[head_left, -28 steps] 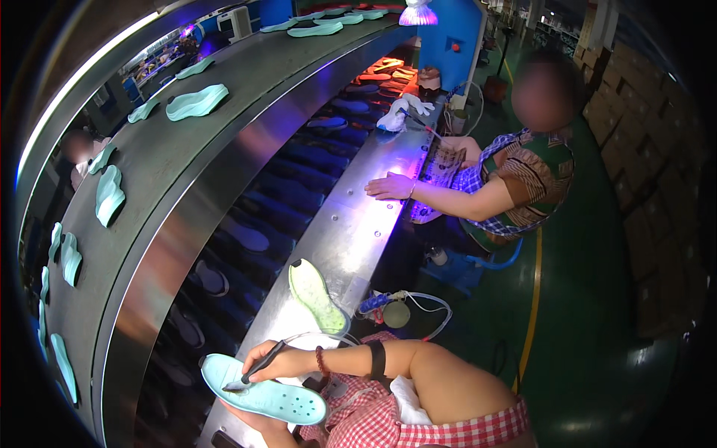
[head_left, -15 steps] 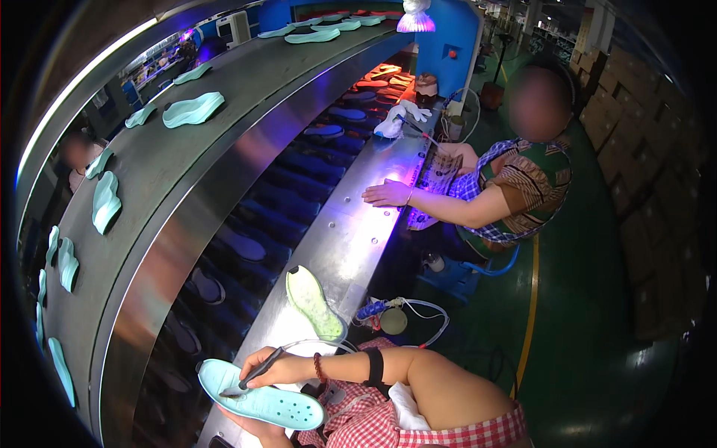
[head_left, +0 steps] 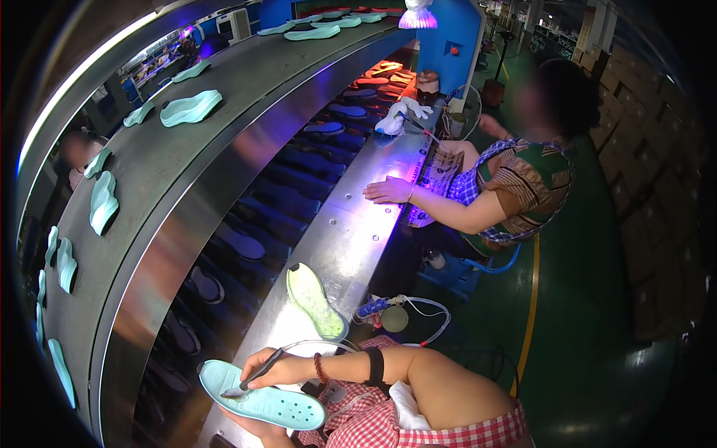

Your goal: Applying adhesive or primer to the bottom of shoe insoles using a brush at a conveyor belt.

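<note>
My left hand (head_left: 250, 425) holds a light blue shoe sole (head_left: 261, 399) from underneath, its holed face up, at the lower edge of the view. My right hand (head_left: 282, 367) is closed on a thin dark brush (head_left: 254, 375), and the brush tip touches the sole's left end. A red bead bracelet and a black band sit on my right wrist. A green sole (head_left: 317, 300) lies just beyond on the steel bench (head_left: 351, 231).
A co-worker sits to the right with a hand (head_left: 388, 190) flat on the bench. Dark soles ride the lower conveyor (head_left: 254, 224); teal soles (head_left: 190, 108) lie on the upper belt. A hose-fed tool (head_left: 381, 308) hangs at the bench edge.
My right hand has shifted the brush slightly along the blue sole. The co-worker's hand stays on the bench. Soles on the upper belt have moved along.
</note>
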A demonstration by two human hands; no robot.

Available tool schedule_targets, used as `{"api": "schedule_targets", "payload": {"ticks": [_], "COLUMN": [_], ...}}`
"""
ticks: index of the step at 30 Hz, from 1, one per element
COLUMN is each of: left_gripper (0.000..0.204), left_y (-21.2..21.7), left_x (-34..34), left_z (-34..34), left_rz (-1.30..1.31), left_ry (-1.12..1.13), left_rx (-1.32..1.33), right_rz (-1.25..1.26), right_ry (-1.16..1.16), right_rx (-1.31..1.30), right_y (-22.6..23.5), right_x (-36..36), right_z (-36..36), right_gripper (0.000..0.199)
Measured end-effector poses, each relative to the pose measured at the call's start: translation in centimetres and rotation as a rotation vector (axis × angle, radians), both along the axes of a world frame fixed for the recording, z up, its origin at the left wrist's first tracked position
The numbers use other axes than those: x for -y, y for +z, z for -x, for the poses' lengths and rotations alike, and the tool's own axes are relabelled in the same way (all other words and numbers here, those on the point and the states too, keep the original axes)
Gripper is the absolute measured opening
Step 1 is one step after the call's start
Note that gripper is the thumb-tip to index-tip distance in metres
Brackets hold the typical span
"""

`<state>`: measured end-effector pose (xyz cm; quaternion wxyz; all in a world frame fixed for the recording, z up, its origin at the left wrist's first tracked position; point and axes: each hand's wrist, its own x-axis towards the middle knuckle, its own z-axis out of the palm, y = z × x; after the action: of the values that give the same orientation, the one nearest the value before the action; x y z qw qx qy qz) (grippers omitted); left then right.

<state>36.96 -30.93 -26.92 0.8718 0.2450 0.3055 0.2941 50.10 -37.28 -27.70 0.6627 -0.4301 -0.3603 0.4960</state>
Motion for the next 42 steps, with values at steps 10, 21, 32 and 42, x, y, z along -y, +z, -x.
{"api": "schedule_targets", "payload": {"ticks": [10, 21, 32, 42], "left_gripper": [0.070, 0.069, 0.068, 0.067], "left_y": [-0.2, -0.6, 1.3, -1.0], "left_x": [0.2, 0.2, 1.5, -0.2], "left_z": [-0.2, -0.2, -2.2, 0.0], "left_rz": [-0.110, -0.158, 0.011, -0.186], "left_ry": [-0.102, -0.058, -0.025, -0.014], "left_rx": [0.006, -0.001, 0.001, 0.042], "right_rz": [-0.031, -0.039, -0.059, -0.030], "right_ry": [-0.017, -0.020, -0.046, -0.022], "right_rx": [-0.002, 0.006, -0.028, -0.034], "right_y": [0.4, 0.7, 1.1, 1.1], "right_x": [0.7, 1.2, 2.3, 1.5], "right_z": [-0.4, -0.8, -1.7, -0.6], "right_gripper": [0.019, 0.019, 0.018, 0.021]}}
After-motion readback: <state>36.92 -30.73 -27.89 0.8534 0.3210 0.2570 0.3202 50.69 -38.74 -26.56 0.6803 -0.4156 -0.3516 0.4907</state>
